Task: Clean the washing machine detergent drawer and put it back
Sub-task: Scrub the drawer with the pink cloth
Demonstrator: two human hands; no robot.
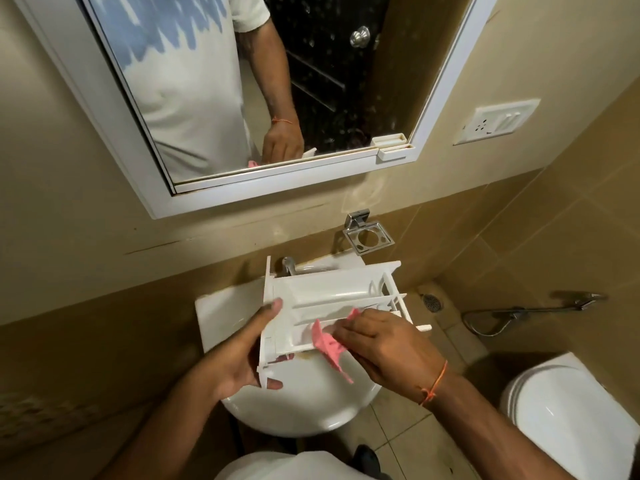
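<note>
The white plastic detergent drawer (325, 299) is held over the white washbasin (301, 407), its open compartments facing me. My left hand (242, 355) grips its left end, thumb on the upper face and fingers underneath. My right hand (384, 344) pinches a pink cloth (329, 344) and presses it into the near compartment at the drawer's right side. Part of the cloth hangs down below the drawer's front rail. An orange thread sits on my right wrist.
A tap (289, 266) stands behind the drawer. A metal soap holder (367, 237) is on the wall, with a mirror (242, 81) above. A toilet (568, 410) is at the right, a hand spray (533, 308) on the wall, a socket plate (495, 121) higher up.
</note>
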